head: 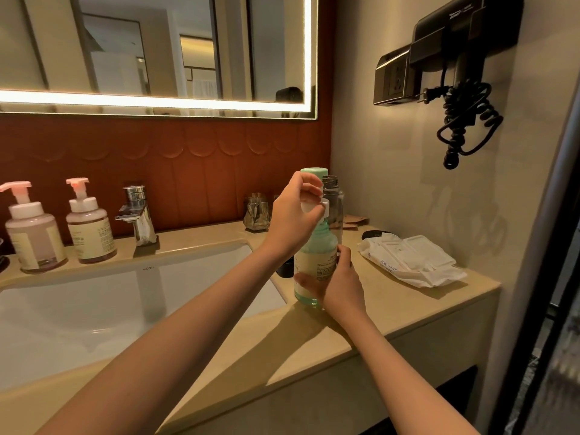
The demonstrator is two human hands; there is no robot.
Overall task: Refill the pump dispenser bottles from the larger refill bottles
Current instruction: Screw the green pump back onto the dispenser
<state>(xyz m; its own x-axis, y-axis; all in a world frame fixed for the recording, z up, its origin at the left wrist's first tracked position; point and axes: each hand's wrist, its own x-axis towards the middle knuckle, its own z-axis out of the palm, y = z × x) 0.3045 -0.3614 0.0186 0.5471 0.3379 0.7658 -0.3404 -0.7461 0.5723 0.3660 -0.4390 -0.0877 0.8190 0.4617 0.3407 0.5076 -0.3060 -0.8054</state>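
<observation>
Here, the green pump dispenser bottle (317, 257) stands upright with its base at the beige counter (386, 315), just right of the sink basin (125, 302). Both hands are on it. The left hand (293, 216) reaches in over the top, its fingers and thumb curled round the white collar (324, 206) under the green pump head (314, 173). The right hand (340, 285) wraps its fingers round the lower body of the bottle. Green liquid shows through the bottle's shoulder and again at its very bottom, and a pale label covers the stretch between. Just behind it, touching or nearly so, stands a taller clear grey-tinted bottle (335, 211) with a bare threaded neck and no cap; what it holds cannot be told, since the hands and the green bottle cover most of it. A small dark object (284, 269) sits at the green bottle's left side, half hidden by the left wrist. Far left, beside the chrome faucet (138, 211), stand two capped pump bottles with pink heads: the left pink bottle (34, 238) holds pale pink liquid, and the right pink bottle (91, 235) holds something darker and browner. A faceted glass jar (256, 213) sits at the back of the counter, its contents unclear. A white pack of wipes (408, 262) lies flat to the right.
</observation>
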